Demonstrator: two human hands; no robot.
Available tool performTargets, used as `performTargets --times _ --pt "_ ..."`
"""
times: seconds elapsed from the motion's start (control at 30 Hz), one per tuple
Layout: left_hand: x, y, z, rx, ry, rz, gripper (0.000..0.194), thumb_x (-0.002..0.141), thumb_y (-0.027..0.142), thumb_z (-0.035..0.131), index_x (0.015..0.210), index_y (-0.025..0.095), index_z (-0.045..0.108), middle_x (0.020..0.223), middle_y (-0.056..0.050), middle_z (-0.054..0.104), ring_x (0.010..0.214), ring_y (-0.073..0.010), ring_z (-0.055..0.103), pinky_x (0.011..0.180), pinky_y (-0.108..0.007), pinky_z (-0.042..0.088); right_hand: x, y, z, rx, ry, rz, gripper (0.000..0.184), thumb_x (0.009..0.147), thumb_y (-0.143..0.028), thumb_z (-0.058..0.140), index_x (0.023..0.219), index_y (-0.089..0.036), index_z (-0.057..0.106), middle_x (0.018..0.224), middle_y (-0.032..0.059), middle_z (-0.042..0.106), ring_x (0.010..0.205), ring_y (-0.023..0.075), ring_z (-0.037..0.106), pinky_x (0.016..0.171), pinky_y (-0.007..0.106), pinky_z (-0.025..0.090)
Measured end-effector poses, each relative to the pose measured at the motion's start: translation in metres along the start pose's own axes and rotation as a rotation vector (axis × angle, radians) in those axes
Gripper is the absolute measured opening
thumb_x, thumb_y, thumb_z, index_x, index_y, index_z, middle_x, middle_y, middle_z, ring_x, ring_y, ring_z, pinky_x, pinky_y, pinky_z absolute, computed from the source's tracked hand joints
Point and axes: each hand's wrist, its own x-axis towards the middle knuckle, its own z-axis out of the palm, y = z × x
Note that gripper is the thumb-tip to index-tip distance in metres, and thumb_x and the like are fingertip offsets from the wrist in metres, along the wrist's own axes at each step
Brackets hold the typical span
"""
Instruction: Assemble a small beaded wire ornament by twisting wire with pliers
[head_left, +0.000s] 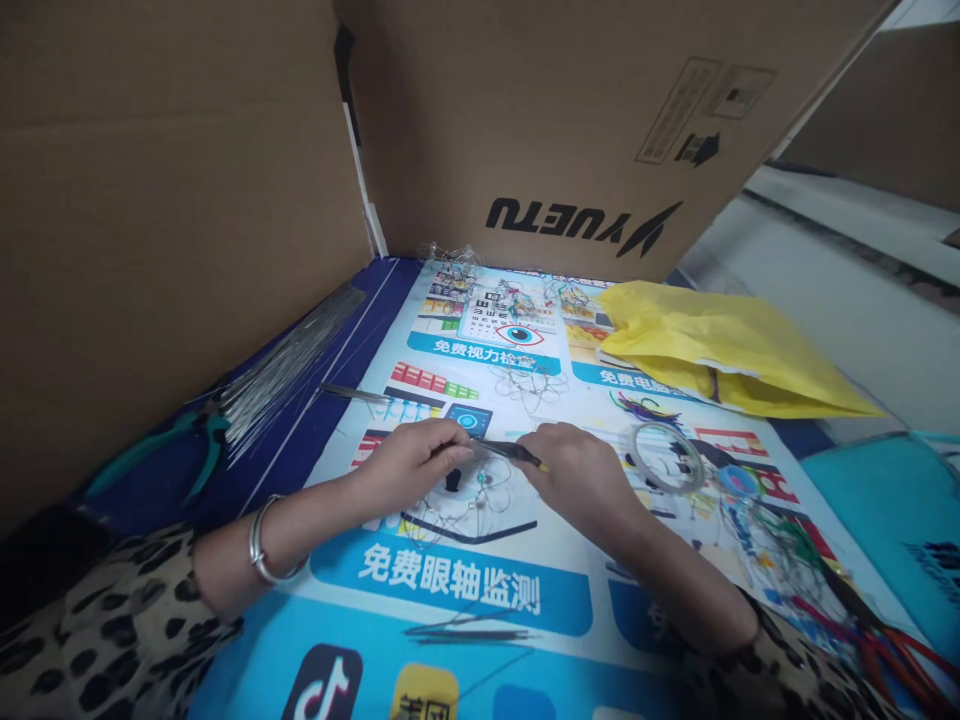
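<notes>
My right hand (574,470) is closed around the handle of slim-nosed pliers (508,450), whose dark jaws point left. At the tip of the jaws, the fingers of my left hand (416,460) are pinched together on a thin wire piece (480,500) strung with small beads. Its loose loops hang or lie below both hands; which strand the jaws touch is too fine to make out. A silver bangle (257,545) circles my left wrist.
Cardboard walls (525,120) rise behind and left. Straight wires (292,365) and teal-handled pliers (172,455) lie left. Tweezers (356,393) rest near the left hand. At right are a tape roll (637,450), yellow bag (697,335) and red-handled tool (885,660). Cut wires (472,635) lie in front.
</notes>
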Motion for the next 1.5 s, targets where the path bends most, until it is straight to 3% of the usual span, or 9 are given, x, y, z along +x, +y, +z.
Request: performTargets --times 0.2,0.67,0.93,1.2,1.5 --pt "0.001 -0.005 -0.003 -0.044 0.023 -0.006 0.012 0.080 0.020 0.049 0.084 0.018 0.059 0.072 0.001 0.060 0.064 -0.0110 0.052 0.058 -0.022 0.038 -0.005 0.003 0.008 -0.010 0.049 0.028 0.013 0.084 -0.031 0.055 0.081 -0.021 0.063 0.079 0.0015 0.063 0.077 0.0172 0.055 0.061 0.026 0.032" --pt "0.003 -0.007 -0.001 0.168 0.151 0.104 0.017 0.077 0.015 0.051 0.061 0.016 0.052 0.071 -0.001 0.054 0.075 -0.0148 0.051 0.068 -0.026 0.039 -0.005 0.002 0.022 -0.032 0.181 -0.042 0.006 0.081 -0.024 0.058 0.080 -0.020 0.063 0.076 0.0020 0.061 0.075 0.0176 0.052 0.066 0.028 0.032" --pt "0.002 -0.003 -0.002 0.131 0.156 -0.028 0.017 0.076 0.015 0.049 0.060 0.016 0.053 0.064 0.001 0.053 0.064 -0.0115 0.049 0.058 -0.023 0.035 -0.004 -0.003 0.027 0.033 0.301 -0.087 0.008 0.081 -0.023 0.058 0.083 -0.021 0.065 0.072 0.0018 0.059 0.074 0.0172 0.050 0.067 0.028 0.032" --pt "0.002 -0.003 0.000 0.000 0.083 -0.091 0.017 0.079 0.022 0.044 0.067 0.016 0.055 0.066 0.000 0.058 0.062 -0.0117 0.050 0.058 -0.023 0.038 0.002 0.001 0.034 0.031 0.373 -0.127 0.011 0.082 -0.020 0.054 0.080 -0.020 0.066 0.070 0.0020 0.058 0.072 0.0168 0.047 0.068 0.028 0.032" --pt "0.002 -0.002 -0.002 0.047 -0.023 0.029 0.014 0.080 0.022 0.051 0.067 0.016 0.056 0.073 -0.001 0.058 0.068 -0.0123 0.051 0.063 -0.025 0.040 -0.002 -0.007 0.029 0.029 0.325 -0.038 0.009 0.080 -0.019 0.056 0.081 -0.020 0.064 0.072 0.0024 0.059 0.074 0.0175 0.049 0.067 0.027 0.032"
